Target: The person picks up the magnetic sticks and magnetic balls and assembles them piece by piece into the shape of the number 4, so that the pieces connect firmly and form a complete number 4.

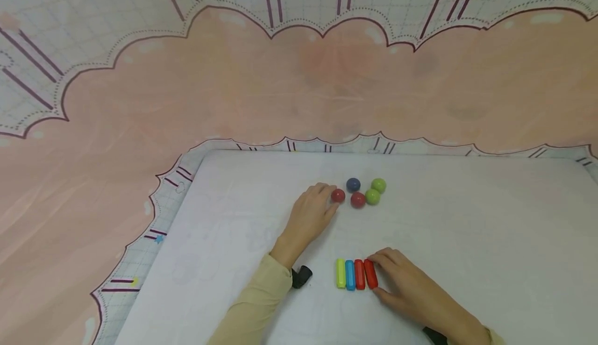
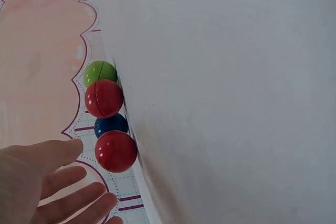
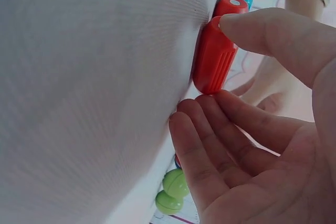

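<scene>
My left hand reaches to a red ball, its fingers loosely extended beside it. In the left wrist view this red ball stands just past the thumb and fingertips. A second red ball, a blue ball and two green balls lie close by. My right hand pinches the rightmost red stick end to end between thumb and fingertips; its grooved side shows in the right wrist view. Left of it stand another red stick, a blue stick and a yellow-green stick.
The balls and sticks lie on a white tabletop. A patterned pink and white cloth spreads behind it and along its left side. Dark wrist gear shows by the left sleeve.
</scene>
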Demonstrator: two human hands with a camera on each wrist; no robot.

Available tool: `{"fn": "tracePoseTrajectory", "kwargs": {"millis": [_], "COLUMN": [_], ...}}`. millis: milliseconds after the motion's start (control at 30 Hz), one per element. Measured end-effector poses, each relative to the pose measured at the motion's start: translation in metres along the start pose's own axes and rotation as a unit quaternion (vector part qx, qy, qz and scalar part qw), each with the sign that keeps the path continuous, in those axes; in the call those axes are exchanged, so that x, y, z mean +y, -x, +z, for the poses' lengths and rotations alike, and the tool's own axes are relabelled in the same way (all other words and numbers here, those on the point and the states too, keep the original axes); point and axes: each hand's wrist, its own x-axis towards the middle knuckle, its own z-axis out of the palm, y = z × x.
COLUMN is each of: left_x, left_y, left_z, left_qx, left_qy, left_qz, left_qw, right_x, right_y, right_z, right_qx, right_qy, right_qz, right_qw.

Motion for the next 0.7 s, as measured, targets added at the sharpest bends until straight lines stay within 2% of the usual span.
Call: {"fn": "tracePoseTrajectory", "kwargs": {"millis": [367,600,700], "left_x": [0.001,0.000,0.000], "left_y": [-0.009,-0.015,-0.017], "left_z": [0.001,0.006,0.008], "left_qx": [-0.019,-0.019,-0.019], "left_qy": [0.016,0.032,0.033], "left_qz": [-0.010,-0.009,-0.009], "left_qw": [0.9996,0.9993,0.9992], "right_x": [0.002,0.001,0.000], "right_y": [0.000,-0.001,-0.002], "right_z": [-0.003,-0.004,-0.003], "right_qx": [-0.009,-0.032,-0.030], "right_qy": [-0.016,-0.027,-0.028], "right_qz": [0.002,0.040,0.053], "right_qw": [0.9998,0.9983,0.9977]}}
